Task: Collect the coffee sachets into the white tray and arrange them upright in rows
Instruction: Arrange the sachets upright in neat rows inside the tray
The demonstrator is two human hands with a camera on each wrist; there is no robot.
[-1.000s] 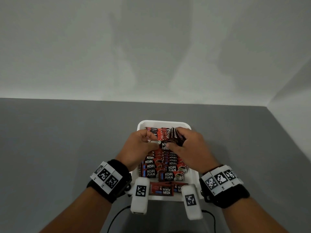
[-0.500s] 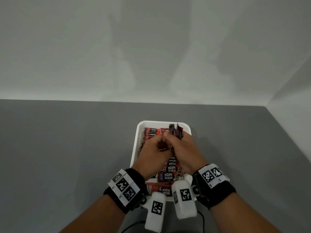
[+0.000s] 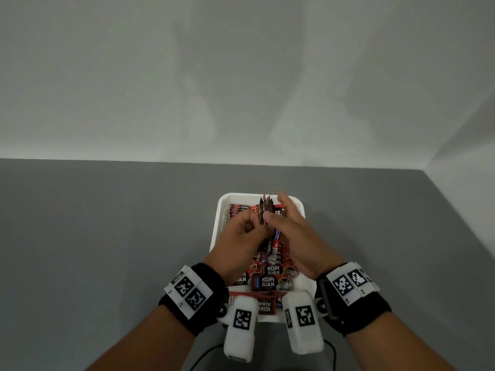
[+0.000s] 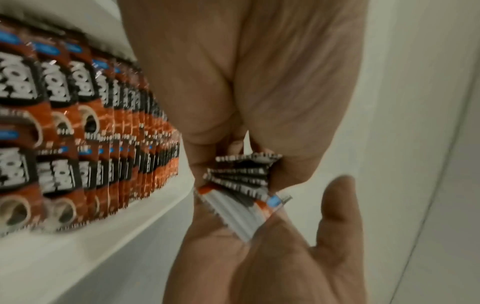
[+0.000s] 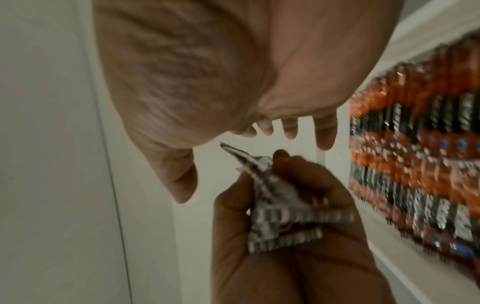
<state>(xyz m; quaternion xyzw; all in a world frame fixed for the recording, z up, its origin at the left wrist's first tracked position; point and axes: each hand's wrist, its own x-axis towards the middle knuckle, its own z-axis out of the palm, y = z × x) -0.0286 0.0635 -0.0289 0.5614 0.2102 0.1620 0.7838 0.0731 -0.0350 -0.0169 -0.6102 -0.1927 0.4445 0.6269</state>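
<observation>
Both forearms reach forward side by side over the near end of the white tray [image 3: 215, 231], wrists strapped with black bands carrying tag markers, and the two hands meet just above the tray's middle. The left hand [image 3: 242, 236] is curled into a loose fist, knuckles up, and its fingers and thumb are clamped on a bundle of sachets [image 3: 265, 210] that stands up out of the fist, top edges fanning a little toward the far rim. From the left wrist view that bundle [image 4: 244, 174] shows end-on, serrated edges stacked one against another between the curled fingers and the thumb. The right hand [image 3: 297, 236] sits right beside it, palm turned toward the bundle, fingers straight and slightly spread, pointing away toward the far rim; its thumb tip is at the bundle's right side, though whether it actually touches is hard to tell. The right wrist view confirms it: the right hand's fingertips [image 5: 324, 135] hang apart and hold nothing, while the bundle [image 5: 280, 207] lies just below the palm in the other hand's grip. Below both hands, the packed sachets [image 3: 267, 282] stand in rows across the tray, labels facing the camera, and one flat sachet [image 3: 265, 306] lies face-up along the near rim. The tray rests on a grey table [image 3: 107, 236].
</observation>
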